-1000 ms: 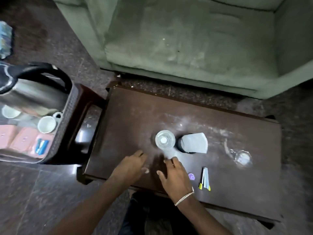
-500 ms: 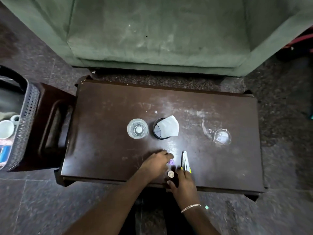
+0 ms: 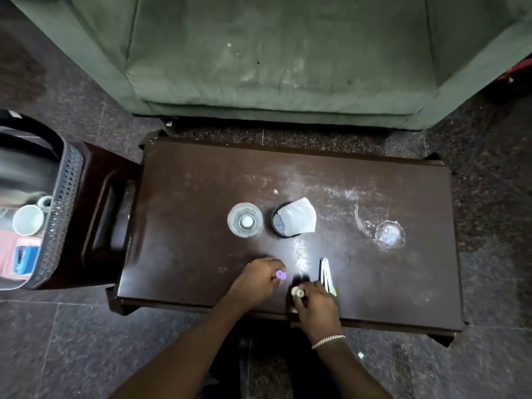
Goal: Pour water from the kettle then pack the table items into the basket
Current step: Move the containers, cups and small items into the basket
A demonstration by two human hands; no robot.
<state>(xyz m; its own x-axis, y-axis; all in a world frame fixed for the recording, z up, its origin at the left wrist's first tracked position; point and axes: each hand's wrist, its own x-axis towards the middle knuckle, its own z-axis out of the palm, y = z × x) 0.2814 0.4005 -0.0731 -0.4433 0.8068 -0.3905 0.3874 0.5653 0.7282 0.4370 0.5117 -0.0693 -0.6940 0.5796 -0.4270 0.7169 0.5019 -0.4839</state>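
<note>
Dark table [image 3: 187,197], left hand [image 3: 257,280] fingers pinching purple cap [image 3: 280,274] (right hand [image 3: 315,305] likewise, cream piece [image 3: 297,291]).

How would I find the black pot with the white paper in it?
Look at the dark wooden table in front of the green sofa. Near its middle stand two round things side by side. The right one is the black pot, the only one with white paper sticking out; its neighbour is a clear glass.

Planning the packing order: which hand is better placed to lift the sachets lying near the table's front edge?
Right. The right hand lies right beside the sachets, though it holds a small whitish piece. The left hand sits farther off, gripping a purple cap.
</note>
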